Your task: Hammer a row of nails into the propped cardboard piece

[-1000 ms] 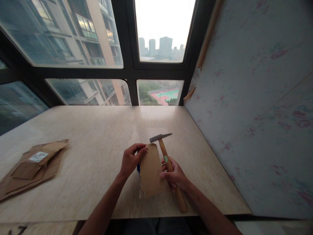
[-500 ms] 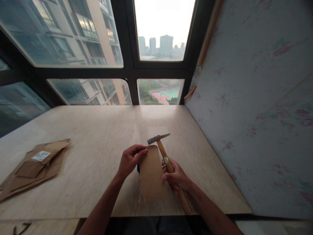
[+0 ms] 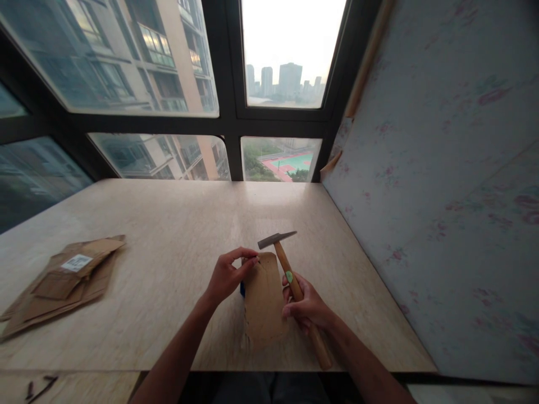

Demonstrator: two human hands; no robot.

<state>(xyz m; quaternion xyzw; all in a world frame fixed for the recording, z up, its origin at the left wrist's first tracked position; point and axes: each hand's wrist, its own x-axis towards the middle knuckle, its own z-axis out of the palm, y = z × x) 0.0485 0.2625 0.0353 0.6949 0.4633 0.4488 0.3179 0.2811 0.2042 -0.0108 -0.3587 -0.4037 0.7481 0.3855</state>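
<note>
My right hand (image 3: 306, 306) is wrapped round the wooden handle of a small hammer (image 3: 286, 270), whose grey steel head points left just above the top of a brown cardboard piece (image 3: 264, 300). The cardboard lies flat on the pale wooden table (image 3: 177, 224) with a bit of blue showing under its left edge. My left hand (image 3: 227, 276) pinches something thin and small at the cardboard's upper left corner, right under the hammer head; it looks like a nail, but I cannot make it out.
A pile of flattened brown cardboard (image 3: 63, 283) with a white label lies at the table's left. A few dark nails (image 3: 37, 388) lie at the near left edge. A flowered panel (image 3: 442, 185) walls off the right side. Windows stand behind the table.
The hands, hammer and cardboard keep almost the same pose. The hammer head has dipped and risen slightly over the pinched corner. The view has shifted a little.
</note>
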